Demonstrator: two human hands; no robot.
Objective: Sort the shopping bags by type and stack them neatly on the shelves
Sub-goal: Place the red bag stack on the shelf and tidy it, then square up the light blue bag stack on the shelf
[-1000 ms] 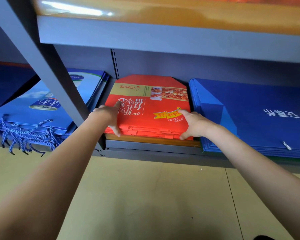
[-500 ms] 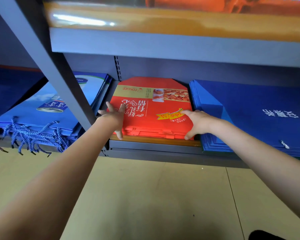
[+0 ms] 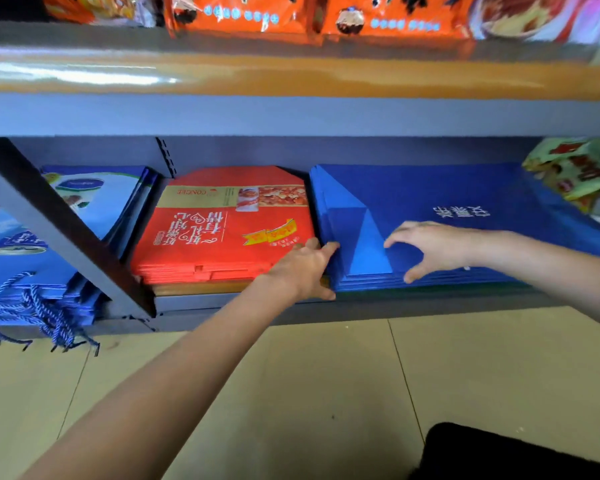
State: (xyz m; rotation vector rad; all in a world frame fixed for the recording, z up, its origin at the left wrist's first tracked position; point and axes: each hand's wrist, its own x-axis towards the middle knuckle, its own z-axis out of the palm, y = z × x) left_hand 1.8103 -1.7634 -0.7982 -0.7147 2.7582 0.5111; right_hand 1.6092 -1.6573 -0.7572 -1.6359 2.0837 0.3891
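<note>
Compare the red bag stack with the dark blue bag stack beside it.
The red bag stack bears gold bands and food pictures; the dark blue bag stack is plain with white characters. The red is narrower, the blue wider. Both lie flat on the lower shelf.

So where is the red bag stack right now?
In the head view, the red bag stack lies flat mid-shelf, between the light blue bags and dark blue stack, left hand at its right front corner.

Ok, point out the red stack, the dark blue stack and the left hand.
red stack (image 3: 222, 237), head view, on its top printed face.
dark blue stack (image 3: 430, 192), head view, on the top bag's plain face.
left hand (image 3: 305, 268), head view, on the back of the hand.
</note>
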